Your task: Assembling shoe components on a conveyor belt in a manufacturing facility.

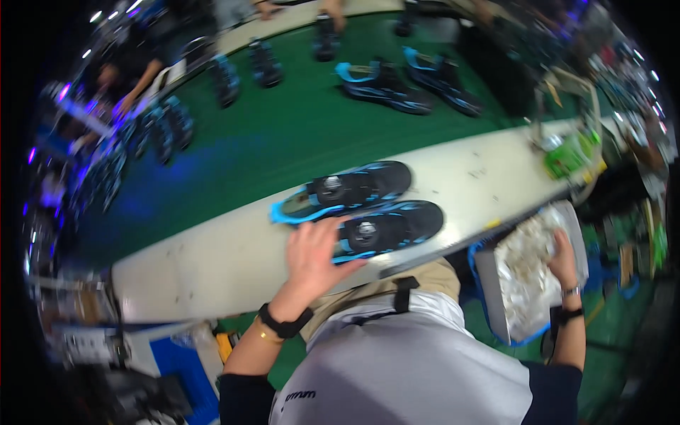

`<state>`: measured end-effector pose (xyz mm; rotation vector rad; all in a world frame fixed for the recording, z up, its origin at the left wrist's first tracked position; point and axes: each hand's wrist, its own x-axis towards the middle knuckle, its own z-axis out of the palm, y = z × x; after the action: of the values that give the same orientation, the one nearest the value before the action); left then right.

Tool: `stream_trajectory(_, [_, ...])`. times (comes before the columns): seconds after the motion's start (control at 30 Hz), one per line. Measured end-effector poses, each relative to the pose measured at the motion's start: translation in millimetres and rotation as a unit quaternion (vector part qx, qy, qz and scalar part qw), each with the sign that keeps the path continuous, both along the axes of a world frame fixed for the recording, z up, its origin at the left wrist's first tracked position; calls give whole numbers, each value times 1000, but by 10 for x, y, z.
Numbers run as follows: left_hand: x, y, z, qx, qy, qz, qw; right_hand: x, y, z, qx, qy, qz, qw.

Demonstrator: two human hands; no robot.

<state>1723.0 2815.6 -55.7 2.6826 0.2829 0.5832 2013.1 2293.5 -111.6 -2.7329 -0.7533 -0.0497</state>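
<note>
Black-and-blue shoes [393, 225] lie on the white ledge [205, 265]; above it, left hand [312, 256], digits apart, at the nearer one; beside it, right hand [562, 262], finger closure indeterminable, in a box [494, 294].

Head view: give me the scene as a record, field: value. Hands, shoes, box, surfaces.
left hand: at heel of near shoe; grip unclear
right hand: in box, at white contents; grip unclear
shoe placement: near shoe and far shoe side by side on white ledge, toes right
shoe colours: black, blue
beyond ledge: green surface with other shoes
</note>
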Motion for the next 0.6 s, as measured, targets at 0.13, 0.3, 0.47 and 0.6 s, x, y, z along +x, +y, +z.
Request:
stream_trajectory(0.13, [10,-30,14,28,11,-15,999,-14,1020,810,44,-10,80,996])
stream_trajectory(0.3, [4,-43,-18,38,13,-12,999,411,1820,604,32,50,191,980])
stream_trajectory(0.47, [8,-48,-23,54,3,-18,998,786,2162,233,-93,47,270,957])
stream_trajectory(0.6, [9,-17,-48,64,7,-19,998,822,2263,238,-159,23,280,946])
